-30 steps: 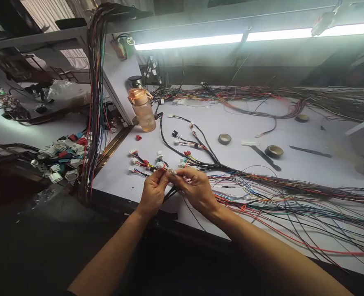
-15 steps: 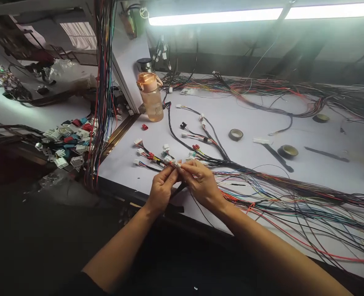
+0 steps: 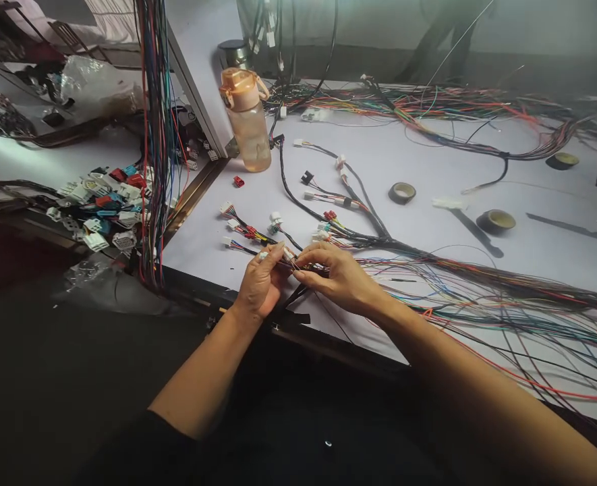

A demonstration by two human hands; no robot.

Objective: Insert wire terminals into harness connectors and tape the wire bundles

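My left hand point(image 3: 262, 280) is closed on a small white connector point(image 3: 288, 255) near the table's front edge. From the right, my right hand point(image 3: 334, 271) pinches thin wires just beside that connector. Beyond my hands lie a white connector point(image 3: 276, 221) on a short branch, a red connector point(image 3: 330, 215) and white plugs point(image 3: 227, 209) on wire ends. The dark wrapped harness trunk point(image 3: 409, 251) runs off to the right. My fingers partly hide the held connector.
An orange-lidded bottle point(image 3: 250, 128) stands at the back left, near hanging wires point(image 3: 155, 135). Tape rolls point(image 3: 402, 193) point(image 3: 496, 221) lie on the white table point(image 3: 197, 253). A connector pile point(image 3: 108, 202) is at left; loose wires point(image 3: 541, 324) spread right.
The view has tilted down, so the lamp is out of sight. My left hand has turned more open-palmed around the connector, and my right fingers have shifted to the wires beside it.
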